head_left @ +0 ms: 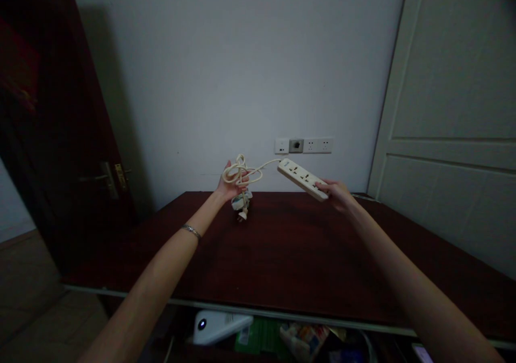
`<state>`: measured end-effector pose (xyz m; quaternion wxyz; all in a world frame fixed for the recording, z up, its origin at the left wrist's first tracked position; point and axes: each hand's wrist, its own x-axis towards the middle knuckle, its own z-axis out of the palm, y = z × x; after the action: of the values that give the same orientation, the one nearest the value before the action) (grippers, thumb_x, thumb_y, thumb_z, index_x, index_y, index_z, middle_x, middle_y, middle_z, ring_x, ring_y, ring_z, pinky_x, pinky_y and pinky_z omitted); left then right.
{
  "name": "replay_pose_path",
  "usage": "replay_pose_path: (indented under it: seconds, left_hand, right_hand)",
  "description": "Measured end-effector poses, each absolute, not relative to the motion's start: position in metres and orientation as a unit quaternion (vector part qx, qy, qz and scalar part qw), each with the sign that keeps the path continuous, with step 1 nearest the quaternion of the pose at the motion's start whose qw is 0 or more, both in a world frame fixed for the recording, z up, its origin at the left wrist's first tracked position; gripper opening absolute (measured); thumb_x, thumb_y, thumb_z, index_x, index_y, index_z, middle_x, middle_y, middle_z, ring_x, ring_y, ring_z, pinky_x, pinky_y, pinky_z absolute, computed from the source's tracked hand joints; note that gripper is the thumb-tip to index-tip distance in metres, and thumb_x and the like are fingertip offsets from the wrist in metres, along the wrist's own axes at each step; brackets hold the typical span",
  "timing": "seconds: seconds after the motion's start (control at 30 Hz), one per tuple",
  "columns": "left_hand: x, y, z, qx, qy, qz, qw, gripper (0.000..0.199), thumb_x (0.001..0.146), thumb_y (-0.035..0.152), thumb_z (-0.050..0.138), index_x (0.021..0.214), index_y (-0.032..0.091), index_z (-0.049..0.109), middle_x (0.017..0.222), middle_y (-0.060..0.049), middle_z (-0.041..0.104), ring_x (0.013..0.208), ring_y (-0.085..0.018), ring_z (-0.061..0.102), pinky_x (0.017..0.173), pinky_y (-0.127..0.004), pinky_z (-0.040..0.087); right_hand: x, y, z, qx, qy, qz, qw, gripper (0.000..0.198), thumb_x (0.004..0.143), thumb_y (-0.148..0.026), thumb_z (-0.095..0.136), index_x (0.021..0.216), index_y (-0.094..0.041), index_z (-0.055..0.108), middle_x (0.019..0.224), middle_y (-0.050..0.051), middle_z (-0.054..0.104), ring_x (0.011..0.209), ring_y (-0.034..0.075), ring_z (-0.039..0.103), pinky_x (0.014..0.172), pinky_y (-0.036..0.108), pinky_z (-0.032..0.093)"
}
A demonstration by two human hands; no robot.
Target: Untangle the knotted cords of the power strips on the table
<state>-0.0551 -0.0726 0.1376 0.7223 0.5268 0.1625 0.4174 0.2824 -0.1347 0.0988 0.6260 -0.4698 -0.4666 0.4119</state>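
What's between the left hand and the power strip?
Head view: just the pale cord, looped at the left hand, then a single run to the power strip.

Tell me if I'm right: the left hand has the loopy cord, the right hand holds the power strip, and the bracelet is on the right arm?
Not quite: the bracelet is on the left arm, as the head view shows. The left hand does have the loopy cord, and the right hand holds the power strip.
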Motion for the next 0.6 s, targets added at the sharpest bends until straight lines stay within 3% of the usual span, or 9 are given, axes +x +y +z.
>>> replay_pose_path:
  seconds: [0.2, 0.47, 0.6]
  left_hand:
    - [-0.08, -0.057, 0.163, 0.574, 0.173, 0.324, 0.732, 0.065, 0.077, 0.064, 0.038, 0.097, 0.007, 0.061, 0.067, -0.005, 0.055, 0.048, -0.009, 0.043, 0.042, -0.021, 0.034]
    - [-0.057, -0.056, 0.185, 0.671, 0.398, 0.189, 0.597, 0.044, 0.078, 0.053, 0.048, 0.071, 0.013, 0.064, 0.056, -0.006, 0.055, 0.038, -0.005, 0.031, 0.033, -0.018, 0.018]
    - [-0.046, -0.059, 0.182, 0.682, 0.404, 0.161, 0.588, 0.039, 0.081, 0.048, 0.046, 0.075, 0.014, 0.064, 0.062, -0.007, 0.06, 0.043, -0.008, 0.04, 0.036, -0.018, 0.026]
  right_hand:
    - [0.3, -0.138, 0.056, -0.491, -0.499, 0.451, 0.554, 0.038, 0.07, -0.019, 0.065, 0.107, -0.01, 0.063, 0.089, 0.011, 0.069, 0.061, 0.013, 0.06, 0.049, 0.02, 0.045]
    - [0.29, -0.131, -0.006, -0.505, -0.546, 0.464, 0.482, 0.037, 0.068, -0.026, 0.065, 0.1, -0.008, 0.067, 0.091, 0.011, 0.068, 0.07, 0.015, 0.062, 0.058, 0.02, 0.045]
    - [0.29, -0.129, -0.022, -0.527, -0.567, 0.449, 0.447, 0.038, 0.067, -0.029, 0.063, 0.099, -0.009, 0.068, 0.093, 0.011, 0.068, 0.075, 0.017, 0.063, 0.062, 0.022, 0.046]
